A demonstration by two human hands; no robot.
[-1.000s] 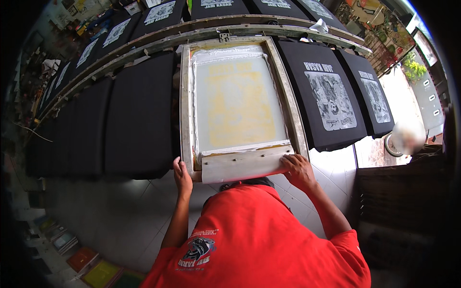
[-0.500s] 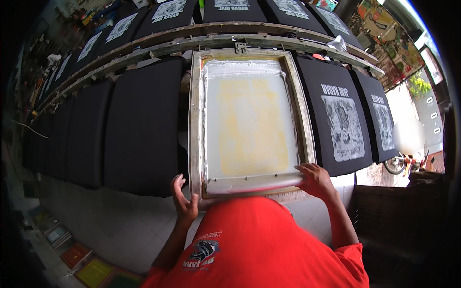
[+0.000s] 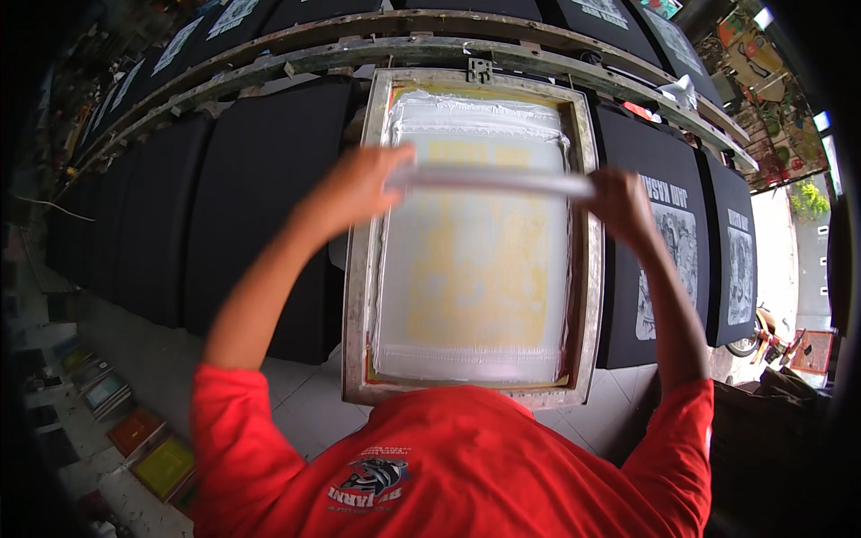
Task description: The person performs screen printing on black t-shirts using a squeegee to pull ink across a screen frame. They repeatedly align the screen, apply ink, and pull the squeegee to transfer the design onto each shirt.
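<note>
In the head view, both hands are working at the upper part of the framed screen. The left hand [image 3: 363, 184] is closing around the left end of a long pale squeegee [image 3: 493, 182], its fingers blurring, so exactly how they are wrapping is hard to tell. Over on the other side, the right hand [image 3: 621, 202] is gripping the right end, fingers curling over it, and neither hand is standing open.

The squeegee is lying straight between the two hands, stretching crosswise above the pale, yellow-patterned mesh [image 3: 475, 309]; it is blurring too, and whether its edge is touching the mesh I cannot tell. Just beyond it, a thick band of white ink [image 3: 475, 112] is sitting along the far end of the mesh. The wooden frame [image 3: 357, 296] is surrounding all of this, running below both forearms, with a metal bracket [image 3: 480, 70] standing at its far edge, by a long rail [image 3: 359, 57].

To the left, a plain black panel [image 3: 269, 202] is lying beside the frame; to the right, a black panel with a pale print [image 3: 668, 269] is showing partly behind the right forearm. The person's red shirt [image 3: 448, 457] is filling the near edge.
</note>
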